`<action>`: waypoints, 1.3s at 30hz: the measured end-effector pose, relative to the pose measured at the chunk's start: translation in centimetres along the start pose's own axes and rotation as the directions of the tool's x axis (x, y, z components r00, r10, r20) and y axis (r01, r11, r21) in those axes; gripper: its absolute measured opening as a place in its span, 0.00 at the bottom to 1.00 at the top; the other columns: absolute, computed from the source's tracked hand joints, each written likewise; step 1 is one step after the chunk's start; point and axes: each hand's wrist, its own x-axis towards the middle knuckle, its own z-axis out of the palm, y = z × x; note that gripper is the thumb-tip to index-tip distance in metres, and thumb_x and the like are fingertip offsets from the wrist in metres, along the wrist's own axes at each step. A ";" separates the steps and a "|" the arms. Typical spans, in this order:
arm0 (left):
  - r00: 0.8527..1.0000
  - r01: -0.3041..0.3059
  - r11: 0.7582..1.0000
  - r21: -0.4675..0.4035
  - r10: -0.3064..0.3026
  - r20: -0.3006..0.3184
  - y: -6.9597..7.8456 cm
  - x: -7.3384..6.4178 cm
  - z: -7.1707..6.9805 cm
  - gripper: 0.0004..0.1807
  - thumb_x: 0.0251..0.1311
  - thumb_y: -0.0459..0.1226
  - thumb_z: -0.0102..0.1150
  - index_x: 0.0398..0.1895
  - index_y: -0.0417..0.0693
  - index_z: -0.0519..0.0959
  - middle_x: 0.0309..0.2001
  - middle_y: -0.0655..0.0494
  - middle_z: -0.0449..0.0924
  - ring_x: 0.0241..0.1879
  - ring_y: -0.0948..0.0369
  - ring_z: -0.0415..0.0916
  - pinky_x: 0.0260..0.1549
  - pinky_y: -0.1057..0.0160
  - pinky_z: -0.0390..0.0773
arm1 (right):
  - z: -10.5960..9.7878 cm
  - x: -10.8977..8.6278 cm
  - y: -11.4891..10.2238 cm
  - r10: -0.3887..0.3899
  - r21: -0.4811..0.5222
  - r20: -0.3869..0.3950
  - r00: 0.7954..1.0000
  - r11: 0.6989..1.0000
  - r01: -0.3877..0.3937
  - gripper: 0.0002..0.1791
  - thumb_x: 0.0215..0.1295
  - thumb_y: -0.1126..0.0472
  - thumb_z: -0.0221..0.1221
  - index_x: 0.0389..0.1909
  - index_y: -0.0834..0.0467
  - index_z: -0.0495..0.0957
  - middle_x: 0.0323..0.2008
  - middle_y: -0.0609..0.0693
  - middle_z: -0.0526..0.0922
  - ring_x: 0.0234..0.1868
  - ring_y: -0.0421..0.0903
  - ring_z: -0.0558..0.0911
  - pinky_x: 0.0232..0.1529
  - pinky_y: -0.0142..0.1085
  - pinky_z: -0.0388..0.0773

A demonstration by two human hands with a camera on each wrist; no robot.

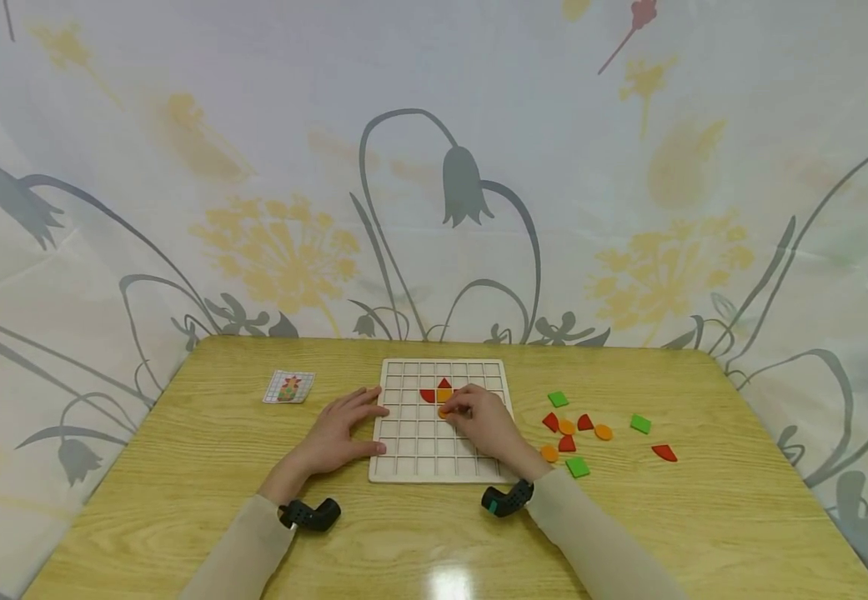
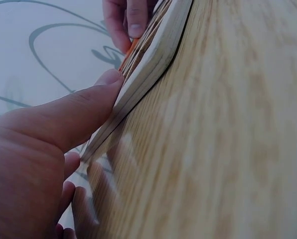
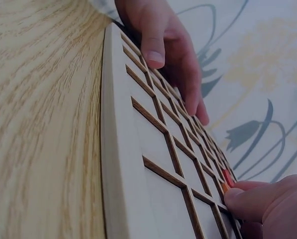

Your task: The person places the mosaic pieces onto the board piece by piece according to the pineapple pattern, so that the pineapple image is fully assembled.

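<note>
A wooden grid board lies on the table. My left hand rests along its left edge, thumb and fingers spread and touching the rim. Over the middle of the grid, my right hand pinches a small orange piece between thumb and fingers; most of that piece is hidden. Just above it, an orange square sits in a cell, with a red triangle in the cell beyond and a red quarter-circle to the left. My right hand covers the cells on the right of these pieces.
Right of the board lie loose pieces: green squares, orange circles and red quarter-circles. A small card with a coloured figure on a grid lies to the left. A patterned cloth hangs behind the table.
</note>
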 end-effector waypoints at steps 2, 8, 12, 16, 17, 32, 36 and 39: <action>1.000 0.000 1.000 0.002 0.000 -0.001 0.0 0.0 0.0 0.28 0.60 0.48 0.68 0.62 0.47 0.78 0.75 0.45 0.59 0.75 0.42 0.49 0.66 0.33 0.47 | 0.0 0.0 0.0 0.010 0.003 0.001 1.000 1.000 -0.010 0.05 0.63 0.66 0.67 0.37 0.55 0.89 0.41 0.47 0.82 0.40 0.45 0.81 0.42 0.38 0.79; 1.000 0.014 1.000 0.008 -0.014 0.004 -0.1 0.0 0.1 0.29 0.60 0.49 0.68 0.62 0.48 0.78 0.75 0.47 0.60 0.75 0.43 0.49 0.67 0.33 0.47 | 0.1 0.1 0.4 0.035 -0.008 0.016 0.999 0.999 -0.035 0.07 0.65 0.67 0.65 0.38 0.53 0.89 0.43 0.47 0.82 0.41 0.45 0.81 0.43 0.38 0.79; 1.000 0.016 1.000 0.003 -0.016 0.002 -0.2 0.0 0.1 0.29 0.60 0.50 0.68 0.62 0.48 0.78 0.75 0.47 0.60 0.75 0.43 0.49 0.67 0.33 0.47 | 0.3 0.2 0.4 0.012 -0.022 0.013 1.000 1.000 -0.012 0.08 0.65 0.67 0.64 0.37 0.52 0.89 0.41 0.46 0.81 0.40 0.44 0.80 0.41 0.39 0.78; 1.000 0.014 1.000 0.012 -0.014 -0.001 -0.3 -0.1 0.0 0.29 0.60 0.50 0.68 0.62 0.48 0.78 0.75 0.47 0.59 0.75 0.43 0.49 0.67 0.34 0.47 | 0.4 0.2 0.3 -0.006 -0.028 0.012 1.000 1.000 0.006 0.06 0.65 0.66 0.65 0.36 0.52 0.89 0.39 0.45 0.80 0.39 0.44 0.79 0.41 0.39 0.77; 1.000 0.011 1.000 0.014 -0.011 -0.003 -0.3 -0.2 0.0 0.29 0.60 0.50 0.68 0.62 0.48 0.78 0.75 0.47 0.59 0.75 0.43 0.49 0.67 0.33 0.47 | 0.4 0.3 0.3 -0.008 -0.028 0.014 1.000 1.000 0.008 0.06 0.65 0.66 0.65 0.36 0.52 0.89 0.39 0.45 0.80 0.39 0.44 0.79 0.41 0.39 0.77; 1.000 0.022 1.000 0.013 -0.022 0.007 -0.2 0.0 0.0 0.29 0.60 0.50 0.68 0.62 0.48 0.78 0.75 0.47 0.59 0.75 0.44 0.48 0.67 0.34 0.47 | -2.5 -0.4 1.2 0.071 0.119 0.047 0.996 0.990 -0.077 0.12 0.69 0.69 0.59 0.45 0.53 0.87 0.47 0.47 0.83 0.44 0.45 0.82 0.46 0.41 0.79; 1.000 0.025 0.999 0.023 -0.025 0.011 -0.3 0.0 0.0 0.30 0.59 0.50 0.68 0.62 0.48 0.78 0.75 0.47 0.58 0.76 0.44 0.48 0.68 0.35 0.47 | -3.9 -1.0 1.5 0.113 0.126 0.036 0.993 0.985 -0.117 0.11 0.68 0.69 0.60 0.45 0.54 0.87 0.47 0.48 0.84 0.43 0.47 0.82 0.46 0.43 0.79; 1.000 0.023 1.000 0.018 -0.023 0.011 -0.4 0.1 0.1 0.29 0.59 0.50 0.69 0.62 0.48 0.78 0.75 0.47 0.58 0.76 0.44 0.48 0.68 0.35 0.47 | -5.1 -1.6 2.3 0.127 0.122 0.029 0.992 0.984 -0.129 0.11 0.68 0.69 0.60 0.46 0.57 0.86 0.48 0.51 0.84 0.43 0.48 0.82 0.44 0.42 0.79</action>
